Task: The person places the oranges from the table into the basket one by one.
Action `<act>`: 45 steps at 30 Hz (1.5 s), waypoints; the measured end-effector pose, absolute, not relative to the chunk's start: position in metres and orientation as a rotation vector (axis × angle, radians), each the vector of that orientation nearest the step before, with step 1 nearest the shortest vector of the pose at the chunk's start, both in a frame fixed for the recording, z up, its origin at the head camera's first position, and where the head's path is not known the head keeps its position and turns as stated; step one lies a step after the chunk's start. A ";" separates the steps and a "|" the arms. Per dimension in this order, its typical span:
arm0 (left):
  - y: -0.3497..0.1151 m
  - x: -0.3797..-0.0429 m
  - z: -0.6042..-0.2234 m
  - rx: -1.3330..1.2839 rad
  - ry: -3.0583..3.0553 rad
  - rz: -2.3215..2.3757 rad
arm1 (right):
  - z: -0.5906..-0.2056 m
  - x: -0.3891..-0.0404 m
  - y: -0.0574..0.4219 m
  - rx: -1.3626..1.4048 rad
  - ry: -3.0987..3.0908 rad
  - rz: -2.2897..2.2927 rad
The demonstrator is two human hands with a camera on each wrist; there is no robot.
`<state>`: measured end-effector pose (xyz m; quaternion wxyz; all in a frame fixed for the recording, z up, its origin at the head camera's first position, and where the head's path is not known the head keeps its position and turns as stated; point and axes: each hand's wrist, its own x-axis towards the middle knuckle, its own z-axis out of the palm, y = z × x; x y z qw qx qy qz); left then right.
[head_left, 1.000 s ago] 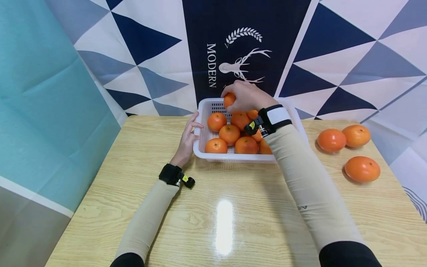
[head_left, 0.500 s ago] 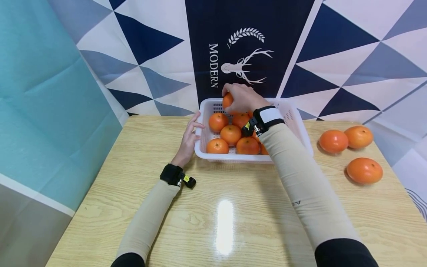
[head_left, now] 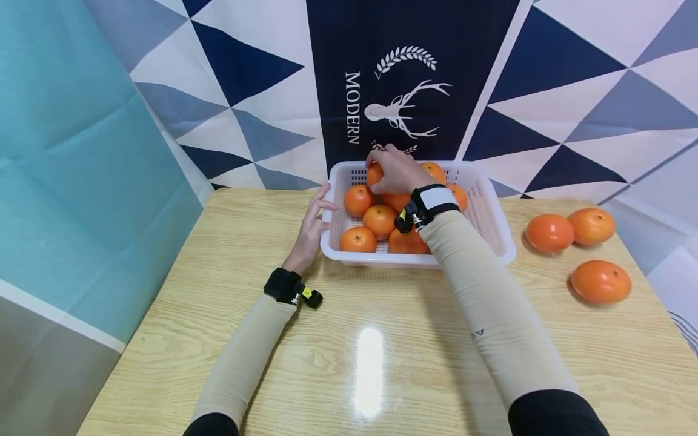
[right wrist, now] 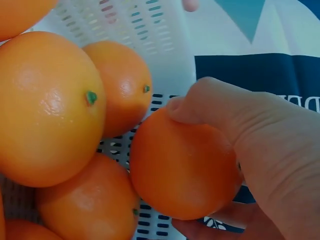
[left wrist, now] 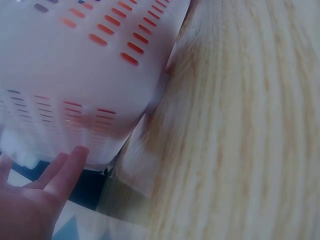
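My right hand (head_left: 400, 171) grips an orange (head_left: 374, 174) at the back left corner of the white plastic basket (head_left: 389, 258). In the right wrist view, the thumb lies over the top of this orange (right wrist: 185, 162) and fingers show beneath it, beside the other oranges. My left hand (head_left: 309, 233) rests against the basket's left end, its fingers near the rim. In the left wrist view, the fingers of that hand (left wrist: 37, 200) are fairly straight, at the slotted outer wall (left wrist: 60, 90). Several oranges (head_left: 379, 221) lie in the basket, some partly hidden by the right arm.
Three oranges are outside the basket on the wooden table's right side: one orange (head_left: 601, 282) in front, one orange (head_left: 549, 234) touching another (head_left: 591, 226) behind. A patterned cloth (head_left: 262, 79) stands close behind the basket. A blue-green cloth (head_left: 98, 163) hangs at the left.
My right hand has lowered the gripped orange slightly into the basket's back left corner. More oranges show beyond the right wrist. The left hand stays at the basket's end.
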<state>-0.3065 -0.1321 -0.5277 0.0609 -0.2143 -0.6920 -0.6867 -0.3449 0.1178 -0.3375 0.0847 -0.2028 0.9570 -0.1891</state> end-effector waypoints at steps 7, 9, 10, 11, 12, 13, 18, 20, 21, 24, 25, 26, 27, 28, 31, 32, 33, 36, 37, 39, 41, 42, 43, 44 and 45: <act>-0.131 -0.310 -0.531 -0.640 -2.099 -2.078 | -0.346 -0.349 0.116 -0.604 2.899 -0.552; -0.129 -0.301 -0.521 -0.664 -2.095 -2.068 | -0.345 -0.349 0.115 -0.599 2.896 -0.555; -0.128 -0.298 -0.516 -0.677 -2.090 -2.067 | -0.346 -0.350 0.115 -0.602 2.895 -0.550; -0.128 -0.295 -0.513 -0.684 -2.092 -2.053 | -0.346 -0.350 0.115 -0.605 2.894 -0.546; -0.127 -0.292 -0.509 -0.692 -2.091 -2.059 | -0.346 -0.350 0.115 -0.609 2.891 -0.538; -0.128 -0.293 -0.509 -0.695 -2.092 -2.053 | -0.345 -0.350 0.115 -0.609 2.884 -0.530; -0.134 -0.318 -0.541 -0.686 -2.083 -2.090 | -0.344 -0.349 0.113 -0.606 2.850 -0.500; -0.137 -0.328 -0.553 -0.694 -2.077 -2.105 | -0.344 -0.349 0.112 -0.601 2.844 -0.496; -0.138 -0.332 -0.557 -0.705 -2.071 -2.109 | -0.344 -0.349 0.111 -0.604 2.842 -0.492; -0.140 -0.338 -0.563 -0.725 -2.062 -2.110 | -0.343 -0.349 0.111 -0.600 2.836 -0.474; -0.141 -0.338 -0.563 -0.721 -2.067 -2.108 | -0.343 -0.349 0.111 -0.596 2.834 -0.468; -0.140 -0.339 -0.563 -0.718 -2.064 -2.111 | -0.343 -0.349 0.112 -0.593 2.833 -0.462; -0.140 -0.338 -0.562 -0.706 -2.068 -2.116 | -0.343 -0.350 0.112 -0.591 2.831 -0.456; -0.140 -0.337 -0.560 -0.695 -2.072 -2.118 | -0.343 -0.350 0.112 -0.586 2.829 -0.453; -0.138 -0.333 -0.555 -0.662 -2.080 -2.122 | -0.343 -0.350 0.112 -0.584 2.828 -0.447; -0.136 -0.326 -0.546 -0.659 -2.085 -2.115 | -0.343 -0.351 0.113 -0.587 2.830 -0.446; -0.136 -0.325 -0.545 -0.656 -2.087 -2.110 | -0.343 -0.350 0.113 -0.587 2.832 -0.446; -0.135 -0.324 -0.544 -0.659 -2.087 -2.099 | -0.344 -0.350 0.113 -0.587 2.839 -0.442; -0.135 -0.325 -0.544 -0.661 -2.087 -2.104 | -0.344 -0.350 0.113 -0.583 2.841 -0.445; -0.137 -0.333 -0.554 -0.665 -2.080 -2.118 | -0.344 -0.349 0.114 -0.576 2.844 -0.452; -0.138 -0.335 -0.557 -0.674 -2.076 -2.128 | -0.343 -0.349 0.115 -0.574 2.846 -0.460; -0.139 -0.336 -0.558 -0.679 -2.074 -2.131 | -0.342 -0.348 0.115 -0.575 2.847 -0.466; -0.139 -0.337 -0.560 -0.685 -2.073 -2.130 | -0.341 -0.348 0.115 -0.577 2.850 -0.477; -0.140 -0.337 -0.561 -0.691 -2.073 -2.126 | -0.340 -0.347 0.115 -0.584 2.852 -0.483; -0.140 -0.338 -0.562 -0.697 -2.072 -2.121 | -0.338 -0.346 0.116 -0.590 2.854 -0.490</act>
